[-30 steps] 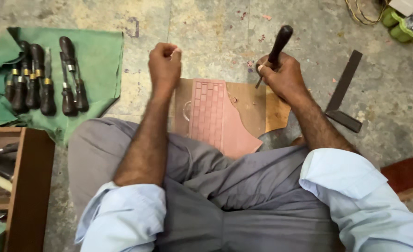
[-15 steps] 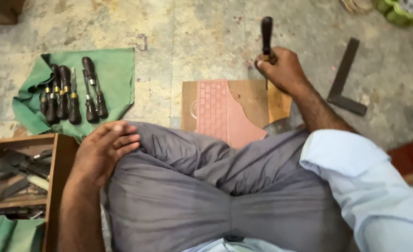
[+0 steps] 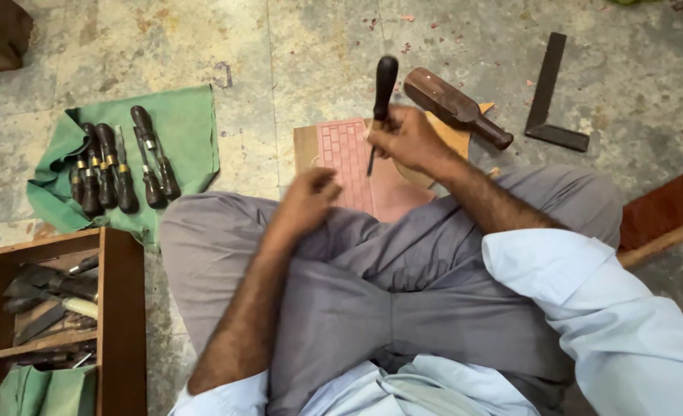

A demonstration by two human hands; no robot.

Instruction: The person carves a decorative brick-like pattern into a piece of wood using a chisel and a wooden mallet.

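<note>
I sit cross-legged on a stone floor in grey trousers. My right hand [image 3: 405, 139] grips a dark-handled chisel [image 3: 382, 92], its blade tip down on a pink gridded sheet [image 3: 349, 158] that lies on a wooden board [image 3: 304, 146]. My left hand [image 3: 307, 202] hovers blurred over my left knee, at the sheet's near edge, holding nothing that I can see; whether its fingers are closed is unclear. A dark wooden mallet [image 3: 453, 106] lies on the floor just beyond my right hand.
A green cloth [image 3: 191, 127] at left carries several dark-handled chisels [image 3: 118, 173]. A wooden tool box [image 3: 118, 308] with more tools stands at lower left. A metal try square [image 3: 550, 96] lies at upper right, a reddish wooden piece [image 3: 665, 216] at right.
My left hand has left my left thigh and moved forward toward the pink sheet. The chisel in my right hand has come down onto the sheet. The mallet has come into sight.
</note>
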